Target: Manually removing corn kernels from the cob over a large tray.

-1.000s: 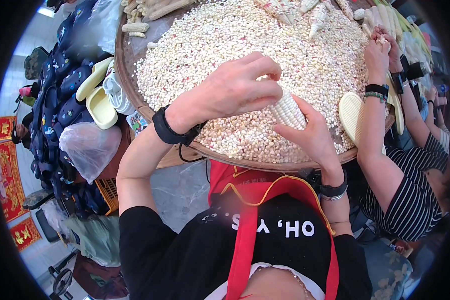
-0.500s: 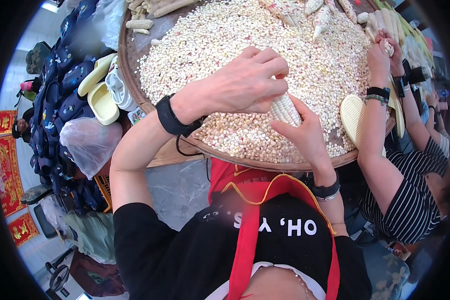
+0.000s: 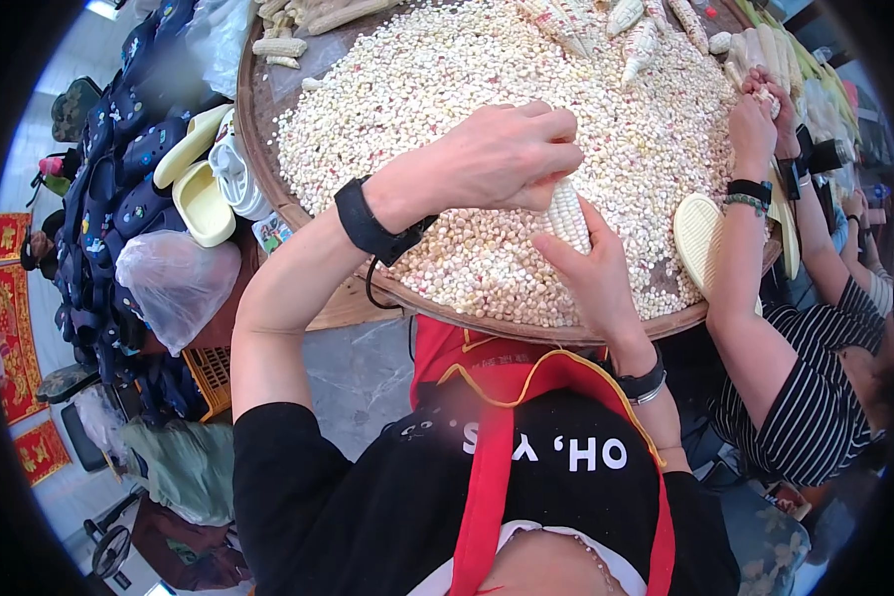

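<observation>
An ear of corn (image 3: 568,217) with pale kernels stands tilted over a wide round tray (image 3: 447,316) full of loose corn kernels (image 3: 437,263). My right hand (image 3: 603,270) is closed around its lower part, thumb on one side and fingers on the other. At its upper end, my left hand (image 3: 502,159) is closed, with curled fingers pressed against the cob. The fingertips of that hand are partly hidden behind its knuckles. Several ears with red-flecked kernels (image 3: 638,55) lie on the heap at the far side.
Stripped cobs (image 3: 280,47) lie at the tray's far left. At right, another person's hands (image 3: 760,119) work on a piece of corn; a cream slipper (image 3: 700,243) rests by that forearm. Cream clogs (image 3: 204,204), dark blue clogs (image 3: 134,149) and a clear plastic bag (image 3: 179,283) crowd the left.
My left hand has shifted slightly right, its fingers curling tighter at the ear's upper end. The ear stands a little more upright in my right hand.
</observation>
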The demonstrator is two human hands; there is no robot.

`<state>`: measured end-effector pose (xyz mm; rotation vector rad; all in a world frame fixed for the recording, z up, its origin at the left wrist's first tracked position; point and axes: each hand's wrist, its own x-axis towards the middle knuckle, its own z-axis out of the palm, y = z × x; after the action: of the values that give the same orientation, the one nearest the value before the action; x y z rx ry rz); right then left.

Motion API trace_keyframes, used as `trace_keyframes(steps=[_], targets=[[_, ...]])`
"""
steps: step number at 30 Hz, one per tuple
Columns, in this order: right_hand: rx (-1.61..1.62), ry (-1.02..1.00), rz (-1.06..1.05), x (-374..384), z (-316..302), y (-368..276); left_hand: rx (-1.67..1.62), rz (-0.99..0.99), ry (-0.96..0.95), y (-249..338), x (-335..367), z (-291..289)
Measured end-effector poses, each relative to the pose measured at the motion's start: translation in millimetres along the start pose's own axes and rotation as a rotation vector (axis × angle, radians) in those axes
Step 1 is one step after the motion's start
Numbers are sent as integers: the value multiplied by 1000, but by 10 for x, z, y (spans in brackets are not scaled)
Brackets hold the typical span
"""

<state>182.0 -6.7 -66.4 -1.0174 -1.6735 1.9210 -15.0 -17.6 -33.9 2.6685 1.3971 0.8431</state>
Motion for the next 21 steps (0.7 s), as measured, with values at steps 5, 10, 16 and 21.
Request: trace_keyframes(steps=[5, 10, 16, 21], targets=[[-541, -79, -139, -171, 58, 133, 311, -31, -29, -280, -42, 77], [-289, 33, -81, -34, -168, 30, 170, -101, 63, -321, -172, -59], [-169, 35, -125, -5, -206, 13, -480, -549, 206, 76, -174, -27], [-158, 49, -168, -7, -201, 65, -633, -610, 81, 343, -142, 18]])
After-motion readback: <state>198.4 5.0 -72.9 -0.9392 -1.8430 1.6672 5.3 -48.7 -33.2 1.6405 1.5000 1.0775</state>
